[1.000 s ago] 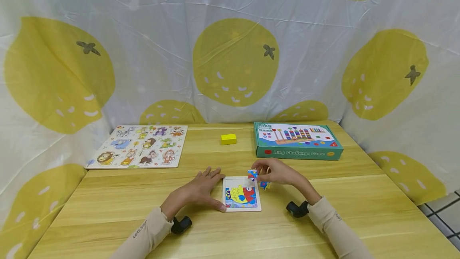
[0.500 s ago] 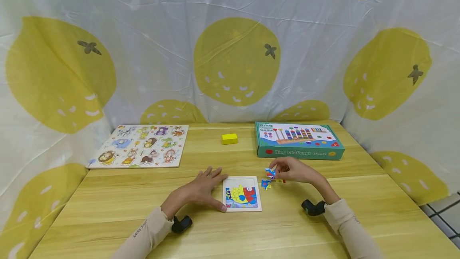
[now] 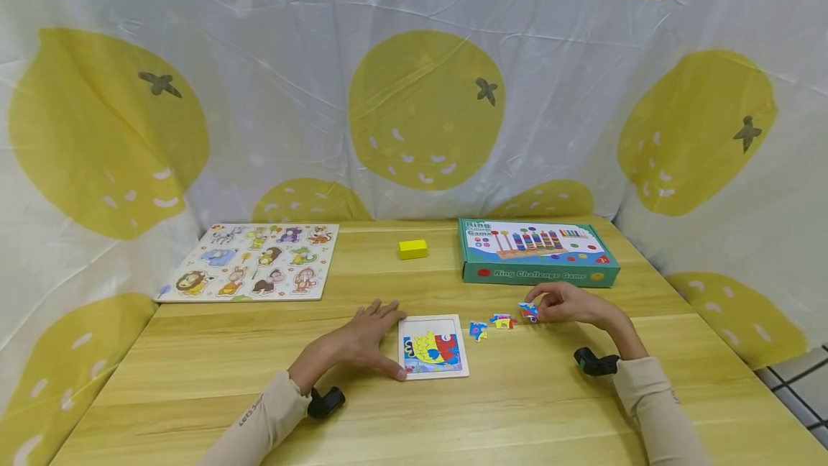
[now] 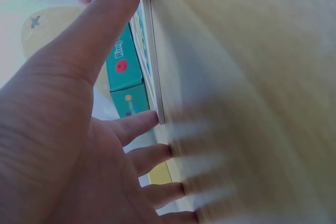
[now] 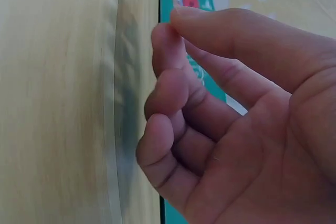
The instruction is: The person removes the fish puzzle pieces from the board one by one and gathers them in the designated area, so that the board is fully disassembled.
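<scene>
A small square puzzle board (image 3: 432, 347) with a pale frame lies in front of me, its lower part filled with a yellow and red fish picture and its top strip bare. My left hand (image 3: 364, 341) is spread flat at the board's left side, thumb and index fingertip at its edge. My right hand (image 3: 569, 305) pinches a blue and red jigsaw piece (image 3: 528, 311) between thumb and index finger, to the right of the board. Two more pieces lie between them: a blue piece (image 3: 478, 331) and a yellow and red piece (image 3: 502, 321).
A green Ring Challenge Game box (image 3: 540, 253) stands at the back right. A yellow block (image 3: 412, 249) sits at the back middle, and a large animal puzzle board (image 3: 255, 265) lies at the back left. A lemon-print curtain (image 3: 297, 128) encloses the table.
My right hand has carried the pinched piece away from the board to the right, past the two loose pieces. The left hand stays put; the board has shifted very slightly left.
</scene>
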`<state>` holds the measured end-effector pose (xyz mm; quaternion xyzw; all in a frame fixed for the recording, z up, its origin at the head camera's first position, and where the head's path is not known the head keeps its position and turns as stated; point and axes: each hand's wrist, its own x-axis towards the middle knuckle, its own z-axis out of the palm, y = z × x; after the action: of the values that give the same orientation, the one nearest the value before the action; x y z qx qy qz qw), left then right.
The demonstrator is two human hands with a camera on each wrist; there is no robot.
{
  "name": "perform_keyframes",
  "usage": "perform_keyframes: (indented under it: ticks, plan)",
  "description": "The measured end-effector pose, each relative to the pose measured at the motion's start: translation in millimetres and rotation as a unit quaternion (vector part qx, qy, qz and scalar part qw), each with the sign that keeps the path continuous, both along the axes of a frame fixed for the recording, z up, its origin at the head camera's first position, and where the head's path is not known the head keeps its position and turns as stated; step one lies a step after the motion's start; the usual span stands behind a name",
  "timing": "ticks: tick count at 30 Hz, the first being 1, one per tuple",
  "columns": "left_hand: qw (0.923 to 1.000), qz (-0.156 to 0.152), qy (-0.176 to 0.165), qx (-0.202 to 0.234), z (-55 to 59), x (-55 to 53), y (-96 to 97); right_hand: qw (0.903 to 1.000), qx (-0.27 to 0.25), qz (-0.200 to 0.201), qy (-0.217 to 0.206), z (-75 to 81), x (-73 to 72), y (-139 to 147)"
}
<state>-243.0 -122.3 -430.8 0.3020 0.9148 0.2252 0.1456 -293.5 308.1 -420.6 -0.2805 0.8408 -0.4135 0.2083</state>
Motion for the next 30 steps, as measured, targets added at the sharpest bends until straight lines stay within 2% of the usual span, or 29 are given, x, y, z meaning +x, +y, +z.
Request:
perform_keyframes:
  ticks: [8,16,30]
  plan:
    - [1.0000,0.003,0.003,-0.002,-0.1,0.0,0.0,0.9989,0.007,-0.004,-0.046,-1.7,-0.4,6.6]
    - [1.0000,0.003,-0.001,0.000,1.3,0.6,0.4,0.9991,0.024,0.013,-0.032,-4.0,-1.2,5.8]
    - [1.0000,0.004,0.004,-0.004,-0.5,0.1,0.2,0.9992,0.024,0.026,-0.019,-4.4,-1.3,2.0]
